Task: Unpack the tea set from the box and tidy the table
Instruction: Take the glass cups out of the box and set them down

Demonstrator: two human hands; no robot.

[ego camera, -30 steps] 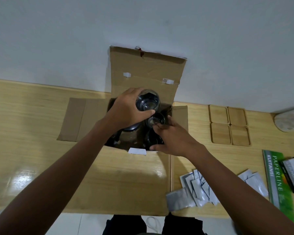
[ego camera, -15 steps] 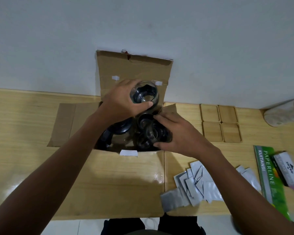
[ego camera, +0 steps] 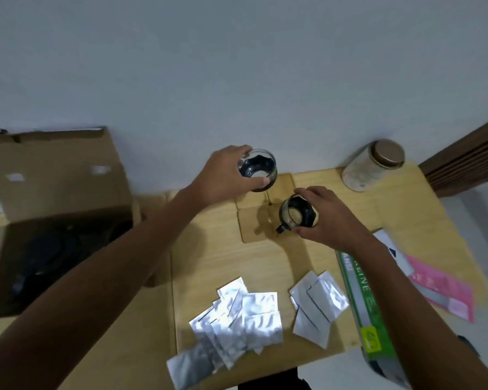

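A: Report hand states and cup positions, referenced to the wooden coasters [ego camera: 251,225].

B: The left hand [ego camera: 223,175] was closed around a glass cup [ego camera: 258,170], fingers on its far rim and thumb on its near rim; the cup was held above the far coasters, mouth up; contact with the coaster below could not be confirmed. The right hand [ego camera: 326,218] gripped a second glass cup [ego camera: 297,215] with a black handle; this cup was tilted, mouth toward the camera, over the near right coaster, handle pointing at the near left coaster.

A: Box location?

B: The cardboard box [ego camera: 54,192] stood well to the left of the coasters, open, rear flap upright; dark items lay inside, blurred beyond identification.

A: Remaining items on the tabletop [ego camera: 214,266]?

B: Silver foil sachets [ego camera: 237,316] lay in two loose groups nearer the person than the coasters; a green booklet [ego camera: 364,299] lay right of the sachets; pink paper [ego camera: 440,288] lay right of the booklet; a lidded jar [ego camera: 373,164] stood right of the coasters, against the wall.
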